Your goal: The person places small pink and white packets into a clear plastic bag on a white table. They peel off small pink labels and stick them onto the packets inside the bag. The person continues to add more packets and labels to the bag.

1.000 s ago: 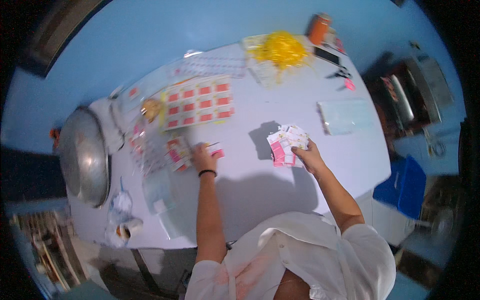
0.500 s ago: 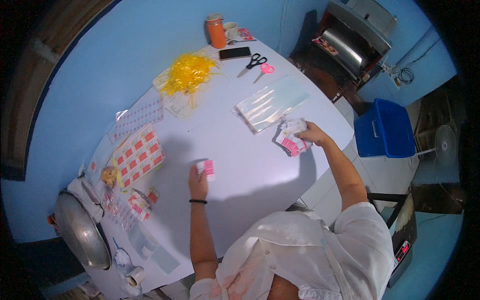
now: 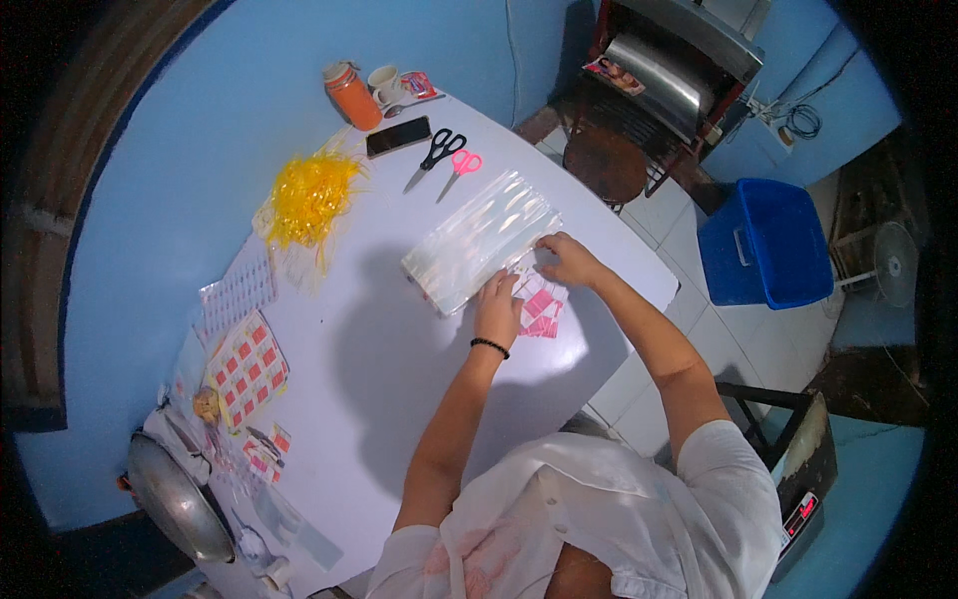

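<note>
Pink-and-white cards | left hand: at left edge, grip unclear | right hand: at upper-right edge, loosely parted

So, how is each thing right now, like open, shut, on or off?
Pink-and-white paper cards: overlapping, uneven
Clear plastic bags: lying flat
Black-handled metal scissors: closed
Pink-handled metal scissors: closed
Black rectangular phone: screen dark
Blue rectangular plastic bin: open
Red digital display: lit
</note>
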Demonstrator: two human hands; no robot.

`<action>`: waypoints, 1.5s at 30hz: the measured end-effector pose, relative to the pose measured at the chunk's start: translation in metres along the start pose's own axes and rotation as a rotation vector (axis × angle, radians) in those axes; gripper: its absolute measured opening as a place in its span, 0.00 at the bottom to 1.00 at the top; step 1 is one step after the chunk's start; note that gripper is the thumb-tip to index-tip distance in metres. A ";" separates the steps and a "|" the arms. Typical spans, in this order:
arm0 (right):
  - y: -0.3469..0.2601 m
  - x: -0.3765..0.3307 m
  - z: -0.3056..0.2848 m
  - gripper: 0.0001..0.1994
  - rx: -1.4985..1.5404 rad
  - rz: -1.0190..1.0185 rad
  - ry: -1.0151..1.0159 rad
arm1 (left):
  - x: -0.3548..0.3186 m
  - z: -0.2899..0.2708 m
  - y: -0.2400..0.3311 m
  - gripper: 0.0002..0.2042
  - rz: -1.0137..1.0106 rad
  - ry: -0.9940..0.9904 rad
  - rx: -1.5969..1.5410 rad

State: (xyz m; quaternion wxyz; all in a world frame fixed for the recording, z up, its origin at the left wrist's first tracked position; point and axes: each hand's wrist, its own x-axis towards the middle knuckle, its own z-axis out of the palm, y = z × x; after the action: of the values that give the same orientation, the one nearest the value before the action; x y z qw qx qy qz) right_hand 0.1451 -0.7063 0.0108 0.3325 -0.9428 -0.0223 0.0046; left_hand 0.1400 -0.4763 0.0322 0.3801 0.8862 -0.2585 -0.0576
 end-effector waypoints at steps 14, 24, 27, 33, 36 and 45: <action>0.014 0.068 0.035 0.22 0.380 0.478 0.268 | -0.004 -0.027 -0.098 0.25 -0.154 0.076 0.397; -0.003 -0.003 0.008 0.29 0.170 0.449 0.469 | -0.008 -0.027 -0.103 0.20 -0.053 0.111 0.348; -0.006 -0.087 -0.011 0.24 0.154 0.291 0.378 | -0.005 -0.026 -0.109 0.20 -0.064 0.045 0.369; -0.031 -0.325 0.002 0.17 -0.005 0.541 0.123 | -0.002 -0.038 -0.092 0.28 0.004 0.007 0.508; -0.047 -0.446 0.044 0.20 -0.028 0.895 -0.129 | -0.022 -0.027 -0.058 0.36 0.165 0.120 0.343; -0.044 -0.656 0.178 0.16 0.510 1.464 -0.147 | -0.092 0.164 0.089 0.36 0.771 -0.384 -0.256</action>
State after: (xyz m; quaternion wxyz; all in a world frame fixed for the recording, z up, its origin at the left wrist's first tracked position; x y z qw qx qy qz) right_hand -0.5161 -0.5895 -0.1043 0.4490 -0.6090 0.5857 0.2906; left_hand -0.0252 -0.5870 -0.0290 0.4256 0.6441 -0.6265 -0.1068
